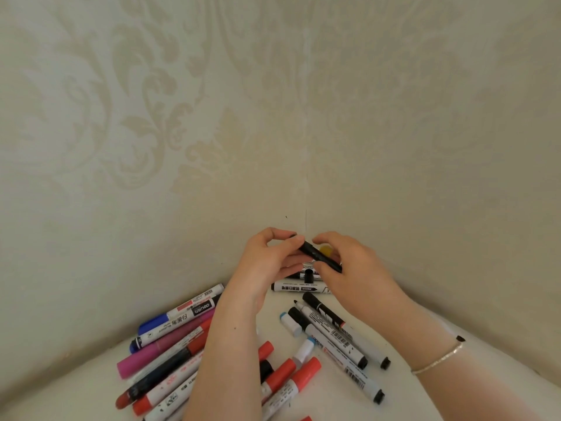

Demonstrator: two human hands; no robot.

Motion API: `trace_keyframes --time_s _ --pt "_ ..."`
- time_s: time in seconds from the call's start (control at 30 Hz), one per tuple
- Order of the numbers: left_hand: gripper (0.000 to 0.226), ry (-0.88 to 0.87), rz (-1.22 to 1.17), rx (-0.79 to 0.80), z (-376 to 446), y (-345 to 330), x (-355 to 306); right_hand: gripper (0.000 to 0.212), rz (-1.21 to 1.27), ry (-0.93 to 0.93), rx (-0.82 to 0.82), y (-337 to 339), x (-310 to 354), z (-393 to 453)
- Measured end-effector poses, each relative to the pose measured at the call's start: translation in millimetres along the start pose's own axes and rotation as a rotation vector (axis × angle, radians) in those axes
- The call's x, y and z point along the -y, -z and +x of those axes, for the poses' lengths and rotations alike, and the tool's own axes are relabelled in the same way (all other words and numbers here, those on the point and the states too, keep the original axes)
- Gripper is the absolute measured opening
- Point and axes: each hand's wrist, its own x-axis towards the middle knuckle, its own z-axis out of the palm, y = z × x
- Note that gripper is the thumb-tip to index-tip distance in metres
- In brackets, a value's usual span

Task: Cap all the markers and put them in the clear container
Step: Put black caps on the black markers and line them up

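Both hands meet above the white bench (pixel 403 387), close to the wall corner (pixel 306 208), and share one black marker (pixel 320 256); the left hand (pixel 267 262) pinches its upper end between thumb and fingertips, while the right hand (pixel 352 268) curls over its lower end, so each grip is clenched on the same pen, probably to steady the barrel while a cap is seated or pulled. Whether that marker is capped cannot be told, since fingers cover both ends.

Just below the black marker, a loose black cap (pixel 309 276) sits among white-barrelled markers (pixel 299 287) lying flat, likely left within easy reach.

Nearer the person than the black marker, on its left side, a heap of capped pens lies fanned out: a magenta marker (pixel 158 349), a blue-capped one (pixel 170 319) and several red-capped markers (pixel 300 378); on its right side, three black-tipped whiteboard markers (pixel 337 335) lie roughly parallel, beside a small light-blue cap (pixel 291 324).

The clear container is not visible, so nothing shows as stowed; a yellow object (pixel 325 249) peeks behind the fingers, unidentified.
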Motion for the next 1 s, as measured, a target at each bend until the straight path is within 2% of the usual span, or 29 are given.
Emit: trace_keyframes --time_s 0.07,0.37,0.53,0.73,0.8,0.87,0.93,1.0 --pt "0.019 -0.002 -0.003 0.005 -0.6 0.1 -0.7 0.034 0.013 -0.002 -0.014 -1.3 1.9 -0.3" --pt "0.015 0.011 0.064 -0.004 -0.2 -4.3 1.7 0.025 -0.078 -0.066 -0.063 -13.8 11.3 5.6" --pt "0.013 0.026 -0.036 0.024 -0.9 0.7 5.5 0.019 -0.008 -0.127 -0.049 -21.0 7.9 12.9" --pt "0.016 0.064 0.021 -0.030 1.7 4.8 7.7 0.018 0.093 -0.102 0.066 -12.5 -6.6 30.8" --pt "0.020 0.065 0.189 -0.050 1.7 11.6 5.7 0.019 -0.008 -0.060 0.126 -3.0 -13.2 40.8" --pt "0.025 0.051 0.485 -0.164 2.5 27.9 3.5 0.020 -0.168 -0.021 0.174 3.0 -17.7 50.0" --pt "0.019 0.053 0.736 -0.299 -1.0 48.5 -2.0 0.022 -0.368 0.038 0.208 -0.3 -23.9 57.3" --pt "0.019 0.099 0.895 -0.330 -7.4 64.5 -6.0 0.025 -0.533 0.098 0.239 -10.4 -33.8 61.7"
